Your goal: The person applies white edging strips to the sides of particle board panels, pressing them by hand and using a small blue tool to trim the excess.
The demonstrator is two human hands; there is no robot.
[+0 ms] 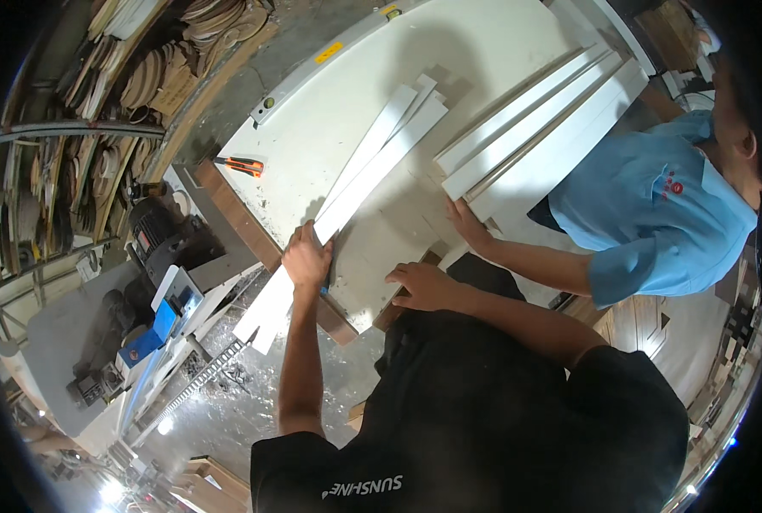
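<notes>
Left hand (306,256) grasps long white strips (372,167) (overhanging tabletop (312,120) edge); right hand (423,285) flat, released, on white panel (389,239); strips not yet aligned.

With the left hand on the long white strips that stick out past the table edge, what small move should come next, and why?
Probably slide the white strips further onto the white tabletop. The left hand grips them near the edge, and their near ends overhang it unsupported. The right hand rests flat on the tabletop and could steady them. The co-worker's hand is at another stack, apart.
</notes>
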